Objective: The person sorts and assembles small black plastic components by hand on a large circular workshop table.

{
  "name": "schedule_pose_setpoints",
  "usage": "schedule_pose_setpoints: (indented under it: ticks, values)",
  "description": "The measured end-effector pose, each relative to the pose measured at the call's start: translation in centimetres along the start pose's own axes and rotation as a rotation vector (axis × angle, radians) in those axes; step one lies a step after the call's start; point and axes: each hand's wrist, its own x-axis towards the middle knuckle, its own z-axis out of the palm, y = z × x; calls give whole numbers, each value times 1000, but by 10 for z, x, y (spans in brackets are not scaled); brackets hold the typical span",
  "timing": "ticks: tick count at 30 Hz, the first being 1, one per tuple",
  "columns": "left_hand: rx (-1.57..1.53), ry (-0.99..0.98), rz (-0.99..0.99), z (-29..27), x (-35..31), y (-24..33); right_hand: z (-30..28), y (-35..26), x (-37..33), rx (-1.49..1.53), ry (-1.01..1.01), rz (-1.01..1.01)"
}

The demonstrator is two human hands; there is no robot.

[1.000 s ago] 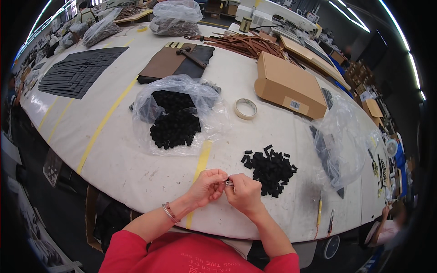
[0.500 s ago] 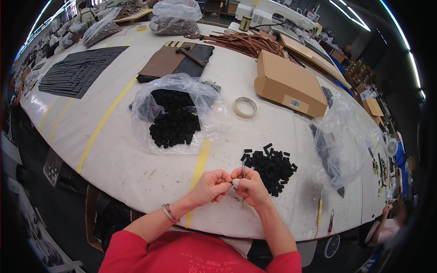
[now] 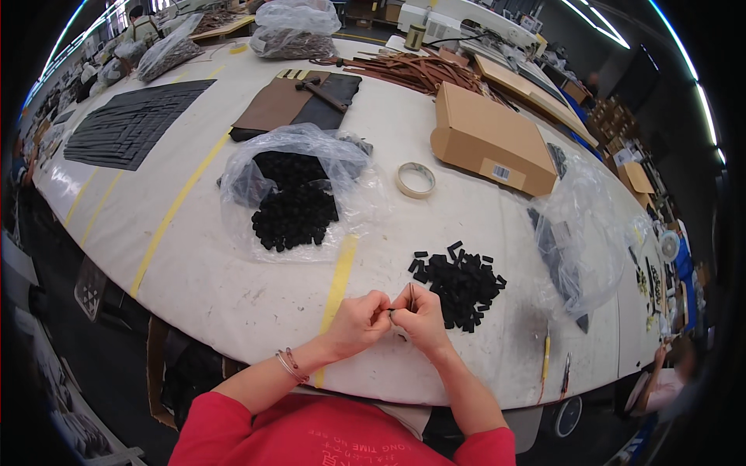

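Observation:
My left hand [image 3: 359,325] and my right hand [image 3: 422,320] meet over the near part of the table, fingertips pinched together. Between them is a small dark piece [image 3: 391,311], mostly covered by the fingers. A thin metal tool [image 3: 411,293] sticks up from my right hand's grip; its kind is hard to make out. Just beyond the right hand lies a loose pile of short black pieces [image 3: 464,283]. Farther left, an opened clear plastic bag [image 3: 359,203] holds many rolled-looking black pieces [image 3: 291,221].
A tape roll [image 3: 415,180] and a brown cardboard box [image 3: 493,144] lie beyond the pile. On the right are a clear bag [image 3: 594,233], a yellow-handled tool [image 3: 546,361] and another slim tool [image 3: 566,373]. A hammer [image 3: 322,93] rests on dark sheets [image 3: 268,109] at the back.
My hands have stayed together, with the right fingers shifting around the piece. The metal tool shows less now, and the pale spot at the right fingertips is no longer visible.

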Motion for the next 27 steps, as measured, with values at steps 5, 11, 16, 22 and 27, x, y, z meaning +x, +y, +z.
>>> schedule_pose_setpoints:
  ticks: [5, 11, 16, 22, 27]
  values:
    - [336, 208, 437, 2, 3, -7, 14, -1, 6, -260, 127, -133]
    - [-845, 6, -467, -19, 11, 8, -8, -17, -10, -23, -124, 231]
    - [-908, -68, -539, -19, 11, 2, -8, -16, -13, -77, -206, 233]
    - [-979, -85, -562, -19, 11, 2, -10, -13, -10, -177, -249, 184]
    - [-978, -144, -617, -20, 11, -4, -9, -22, -11, -304, -284, 87]
